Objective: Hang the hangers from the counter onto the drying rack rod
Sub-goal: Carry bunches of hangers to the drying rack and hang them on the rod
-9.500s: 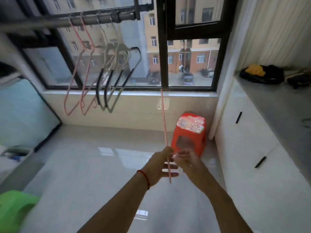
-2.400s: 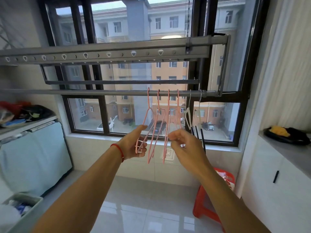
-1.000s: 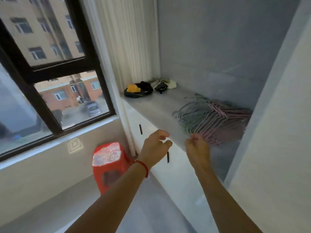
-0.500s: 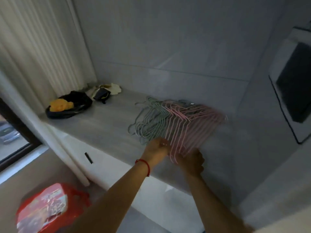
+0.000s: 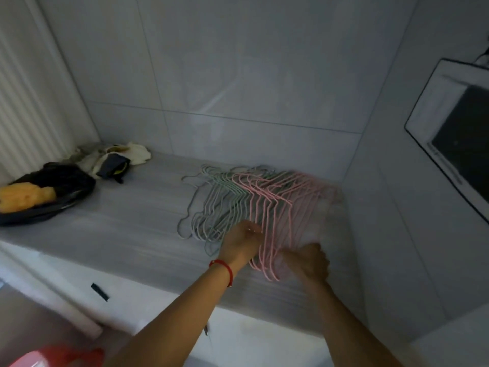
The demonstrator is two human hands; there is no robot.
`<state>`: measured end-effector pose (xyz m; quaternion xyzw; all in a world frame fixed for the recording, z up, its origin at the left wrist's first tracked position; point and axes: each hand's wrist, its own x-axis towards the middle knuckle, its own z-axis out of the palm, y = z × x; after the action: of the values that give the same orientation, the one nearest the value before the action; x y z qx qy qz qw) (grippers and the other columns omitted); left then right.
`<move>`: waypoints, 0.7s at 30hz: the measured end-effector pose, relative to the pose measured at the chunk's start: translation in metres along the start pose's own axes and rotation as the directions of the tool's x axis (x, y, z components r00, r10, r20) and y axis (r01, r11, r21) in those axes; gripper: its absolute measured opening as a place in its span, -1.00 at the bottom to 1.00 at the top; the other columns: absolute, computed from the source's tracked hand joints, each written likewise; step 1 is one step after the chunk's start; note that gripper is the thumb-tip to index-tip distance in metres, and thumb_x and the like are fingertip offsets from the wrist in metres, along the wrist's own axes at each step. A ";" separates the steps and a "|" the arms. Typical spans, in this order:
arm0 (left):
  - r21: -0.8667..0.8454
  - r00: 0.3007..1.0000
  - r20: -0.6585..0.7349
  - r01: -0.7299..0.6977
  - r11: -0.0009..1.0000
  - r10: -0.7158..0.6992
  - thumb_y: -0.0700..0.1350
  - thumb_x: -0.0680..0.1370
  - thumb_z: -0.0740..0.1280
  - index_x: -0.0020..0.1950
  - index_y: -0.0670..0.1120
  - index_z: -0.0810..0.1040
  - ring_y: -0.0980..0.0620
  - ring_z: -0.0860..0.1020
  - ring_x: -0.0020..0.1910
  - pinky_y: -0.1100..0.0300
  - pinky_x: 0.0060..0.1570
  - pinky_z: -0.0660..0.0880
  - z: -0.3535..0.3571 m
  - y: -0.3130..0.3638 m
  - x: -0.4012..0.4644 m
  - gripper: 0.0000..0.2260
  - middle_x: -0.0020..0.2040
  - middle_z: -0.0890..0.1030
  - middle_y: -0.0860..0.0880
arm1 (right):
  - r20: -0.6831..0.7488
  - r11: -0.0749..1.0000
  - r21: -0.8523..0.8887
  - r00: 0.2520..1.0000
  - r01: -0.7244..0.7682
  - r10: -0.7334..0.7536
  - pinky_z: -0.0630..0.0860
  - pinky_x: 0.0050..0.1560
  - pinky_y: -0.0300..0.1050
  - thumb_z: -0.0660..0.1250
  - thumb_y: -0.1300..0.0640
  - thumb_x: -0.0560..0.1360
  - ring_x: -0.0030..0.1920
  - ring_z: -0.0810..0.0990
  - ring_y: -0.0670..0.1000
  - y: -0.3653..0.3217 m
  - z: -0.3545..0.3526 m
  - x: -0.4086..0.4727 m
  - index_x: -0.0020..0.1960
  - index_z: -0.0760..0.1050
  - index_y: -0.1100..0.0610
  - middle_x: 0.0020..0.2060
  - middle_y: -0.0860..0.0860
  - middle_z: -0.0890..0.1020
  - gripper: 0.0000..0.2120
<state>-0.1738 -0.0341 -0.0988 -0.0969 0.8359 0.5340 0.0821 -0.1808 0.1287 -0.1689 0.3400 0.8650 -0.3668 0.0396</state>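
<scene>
both hands are down on the hangers (image 5: 267, 207) fanned flat on the counter (image 5: 127, 223) by the wall, the left hand (image 5: 242, 245) pinching a pink one, the right hand (image 5: 308, 262) curled at their near ends, grip too blurred to tell.

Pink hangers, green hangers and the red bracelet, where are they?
pink hangers (image 5: 280, 205), head view, on the wire arms mid-pile.
green hangers (image 5: 225, 200), head view, on the wires left of the pink ones.
red bracelet (image 5: 224, 267), head view, on the band around the left wrist.
</scene>
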 end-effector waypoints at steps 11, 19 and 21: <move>-0.234 0.991 -0.112 -0.104 0.967 0.079 -0.03 0.50 0.30 -0.12 -0.20 0.61 -0.08 0.58 -0.30 -0.27 -0.14 0.59 0.023 0.020 -0.072 -0.76 -0.22 0.64 -0.29 | 0.047 0.708 0.625 0.890 0.329 -0.454 0.61 -0.18 -0.07 0.46 0.02 0.29 -0.16 0.59 0.05 0.006 -0.064 -0.081 0.22 0.47 0.14 -0.08 0.17 0.60 -0.47; -0.561 0.958 -0.277 -0.099 0.822 -0.073 0.19 0.68 0.15 -0.01 -0.03 0.74 -0.09 0.69 -0.02 0.02 -0.09 0.63 0.035 0.024 -0.199 -0.56 0.00 0.73 -0.14 | 0.469 0.576 0.795 0.407 0.191 -0.784 0.65 -0.18 -0.09 0.38 0.10 0.37 -0.05 0.72 0.00 0.044 -0.094 -0.145 0.28 0.49 -0.01 0.08 0.11 0.69 -0.53; -0.621 0.943 -0.319 -0.135 0.772 -0.091 0.22 0.65 0.21 -0.07 -0.02 0.75 -0.14 0.65 -0.10 -0.02 -0.15 0.58 0.038 0.017 -0.236 -0.57 0.04 0.70 -0.24 | 0.465 0.556 0.772 0.322 0.308 -0.825 0.65 -0.18 -0.07 0.33 0.24 0.54 -0.12 0.70 -0.01 0.059 -0.092 -0.163 0.35 0.41 -0.07 -0.05 0.00 0.70 -0.56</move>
<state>0.0518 0.0252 -0.0431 -0.1973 0.6091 0.7612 -0.1035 -0.0026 0.1280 -0.0856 -0.2167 0.6606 -0.6953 0.1823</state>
